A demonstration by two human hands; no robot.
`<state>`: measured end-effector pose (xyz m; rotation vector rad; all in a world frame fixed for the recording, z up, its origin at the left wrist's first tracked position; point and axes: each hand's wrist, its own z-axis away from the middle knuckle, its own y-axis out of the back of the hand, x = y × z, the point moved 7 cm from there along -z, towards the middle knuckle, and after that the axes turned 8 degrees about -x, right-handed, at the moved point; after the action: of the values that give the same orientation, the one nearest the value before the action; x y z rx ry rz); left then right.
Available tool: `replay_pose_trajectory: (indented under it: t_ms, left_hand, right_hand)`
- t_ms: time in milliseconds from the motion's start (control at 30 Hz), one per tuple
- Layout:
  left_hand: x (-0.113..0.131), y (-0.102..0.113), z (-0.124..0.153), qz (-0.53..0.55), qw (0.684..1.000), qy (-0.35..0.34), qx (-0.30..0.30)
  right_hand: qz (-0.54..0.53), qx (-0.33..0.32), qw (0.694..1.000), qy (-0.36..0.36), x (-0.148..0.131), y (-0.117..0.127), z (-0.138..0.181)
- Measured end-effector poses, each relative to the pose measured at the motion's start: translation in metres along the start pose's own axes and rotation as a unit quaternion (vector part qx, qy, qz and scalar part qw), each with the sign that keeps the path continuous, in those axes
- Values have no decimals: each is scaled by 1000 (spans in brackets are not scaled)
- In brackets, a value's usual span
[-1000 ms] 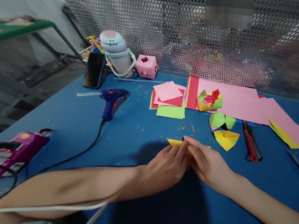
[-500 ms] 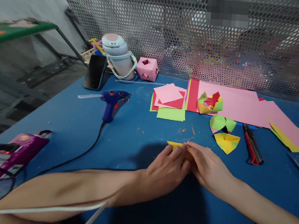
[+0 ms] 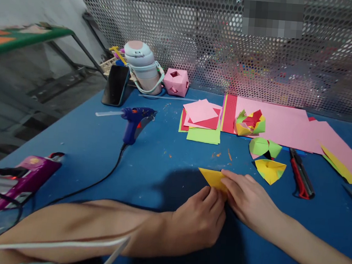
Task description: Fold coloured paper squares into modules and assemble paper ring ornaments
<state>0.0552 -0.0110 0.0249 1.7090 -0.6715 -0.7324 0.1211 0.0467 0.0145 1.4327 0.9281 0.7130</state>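
Observation:
A yellow folded paper (image 3: 214,178) lies on the blue table in front of me, its pointed corner toward the left. My right hand (image 3: 247,196) grips its right side, fingers pressed together on the top edge. My left hand (image 3: 201,217) is closed at the paper's lower edge, knuckles up, and its fingertips are hidden under the hand. Beyond my right hand lie a yellow folded paper piece (image 3: 270,170) and a green folded piece (image 3: 265,148). A multicoloured paper piece (image 3: 250,122) with a red inside stands behind them.
Stacked paper squares (image 3: 203,130) and large pink sheets (image 3: 277,123) lie at the back. A red-handled cutter (image 3: 302,174) is at right. On the left are a blue glue gun (image 3: 132,122), purple power strip (image 3: 27,181), phone (image 3: 116,85), bottle (image 3: 145,72) and pink paper ball (image 3: 176,82).
My left hand has slid down from the paper's top edge to its lower edge, uncovering more yellow. My right hand keeps its hold. The view has shifted slightly.

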Motion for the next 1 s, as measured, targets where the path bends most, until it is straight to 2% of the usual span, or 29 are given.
replay_pose_trajectory:
  t_ms: [133, 333, 567, 833, 1000]
  left_hand:
    - [-1, 0, 0, 14, 1000, 7, -14]
    - [-8, 2, 1, -12, 999, 49, 14]
    - [-12, -4, -1, -3, 998, 51, -42]
    - [-15, -10, -1, 15, 997, 47, -66]
    - [-16, -14, -2, 15, 995, 48, -90]
  right_hand:
    - [4, 0, 1000, 15, 0, 3, -1]
    - [-3, 5, 1000, 19, -1, 4, -2]
    - [-3, 7, 1000, 17, -1, 2, -2]
    - [-8, 7, 1000, 14, -1, 1, -2]
    - [26, 4, 999, 20, -4, 1, -3]
